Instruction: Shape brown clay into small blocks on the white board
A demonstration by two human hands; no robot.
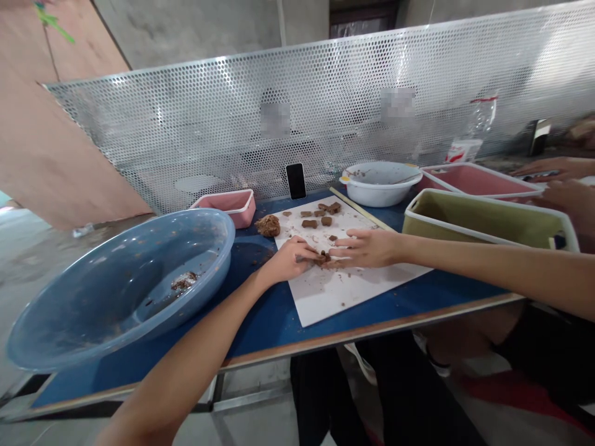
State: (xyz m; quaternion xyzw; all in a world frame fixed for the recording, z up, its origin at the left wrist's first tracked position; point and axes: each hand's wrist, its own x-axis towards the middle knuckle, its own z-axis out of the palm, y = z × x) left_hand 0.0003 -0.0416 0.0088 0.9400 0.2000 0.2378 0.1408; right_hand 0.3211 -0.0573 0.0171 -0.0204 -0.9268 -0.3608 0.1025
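My left hand (289,260) has its thumb and fingers closed on a small lump of brown clay (322,257) at the middle of a white board (320,303). Coming from the right, my right hand (369,248) has its fingers stretched out and apart, their tips at the other side of that lump. Past my hands, several small shaped clay pieces (309,223) lie on the board, with crumbs around them. A larger rough clay lump (268,225) rests by the board's left edge. The underside of the held clay is hidden.
A big blue basin (204,226) stands left on the blue table (274,334). Behind are a pink tub (242,218), a phone (296,181), a yellowish stick (357,209) and a white basin (379,197). A green bin (446,226) stands right, near another person's hands (560,179). A perforated metal screen (209,130) borders the back.
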